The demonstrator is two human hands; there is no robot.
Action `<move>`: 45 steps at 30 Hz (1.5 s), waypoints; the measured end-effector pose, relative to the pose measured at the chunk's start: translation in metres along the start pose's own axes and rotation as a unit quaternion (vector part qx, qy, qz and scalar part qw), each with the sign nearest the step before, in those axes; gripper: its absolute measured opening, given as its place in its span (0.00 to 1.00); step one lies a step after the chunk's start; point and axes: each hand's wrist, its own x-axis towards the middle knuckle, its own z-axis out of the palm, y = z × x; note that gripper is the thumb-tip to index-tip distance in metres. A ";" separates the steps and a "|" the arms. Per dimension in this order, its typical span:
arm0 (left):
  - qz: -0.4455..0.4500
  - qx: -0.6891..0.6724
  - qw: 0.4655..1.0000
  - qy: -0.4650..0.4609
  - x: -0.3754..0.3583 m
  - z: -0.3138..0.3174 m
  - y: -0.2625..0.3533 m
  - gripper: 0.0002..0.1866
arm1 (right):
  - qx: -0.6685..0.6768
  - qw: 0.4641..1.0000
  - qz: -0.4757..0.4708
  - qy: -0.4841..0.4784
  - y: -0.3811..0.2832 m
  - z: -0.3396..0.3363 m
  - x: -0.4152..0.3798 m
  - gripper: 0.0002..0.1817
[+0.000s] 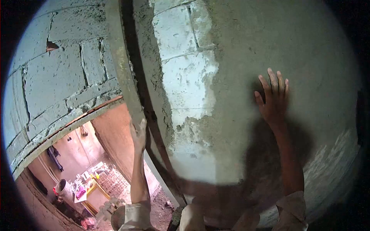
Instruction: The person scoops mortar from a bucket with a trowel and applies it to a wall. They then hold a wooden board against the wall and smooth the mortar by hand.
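Note:
My left hand [138, 135] is raised and closed around the edge of a long, narrow straight board [120, 57], thumb on one side and fingers on the other. The board stands nearly upright against the wall and casts a dark shadow beside it. My right hand [274, 102] is spread with its palm toward the grey plastered wall [239, 50], and appears to rest flat on it. Between the board and the smooth plaster lies a strip of bare pale blocks [189, 81] with rough mortar edges.
At left, a bare block wall [58, 69] sits above a wide opening. Through it, a lower room shows a bucket [63, 187], a wooden frame [94, 196], wire mesh [115, 178], a hanging dark cloth [54, 157] and scattered rubble. My knee [191, 218] is at the bottom.

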 end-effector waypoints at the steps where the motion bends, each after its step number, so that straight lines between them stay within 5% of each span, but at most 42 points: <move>1: -0.035 -0.067 0.997 -0.022 -0.014 -0.004 0.004 0.24 | -0.003 1.000 0.002 -0.002 0.002 0.000 0.000 0.30; 18: -0.057 0.012 0.995 0.086 0.007 0.050 0.093 0.26 | 0.028 0.999 0.022 0.002 0.000 0.007 -0.004 0.29; 26: -0.086 0.000 0.993 0.087 -0.104 0.093 0.078 0.30 | 0.004 1.000 0.015 -0.006 0.000 0.004 -0.003 0.29; 28: -0.175 0.031 0.980 0.091 -0.130 0.100 0.077 0.31 | 0.010 1.000 0.020 -0.011 0.001 0.005 -0.003 0.29; 34: -0.105 0.218 0.965 0.106 -0.188 0.099 0.029 0.33 | 0.012 1.000 0.006 0.006 0.000 0.008 -0.005 0.29; 37: -0.144 0.149 0.975 0.079 -0.197 0.101 0.026 0.39 | 0.011 1.000 0.016 0.001 -0.002 0.009 -0.003 0.30; 45: -0.184 0.153 0.969 0.056 -0.077 0.101 0.068 0.42 | 0.002 1.000 0.016 0.012 -0.003 0.011 -0.004 0.29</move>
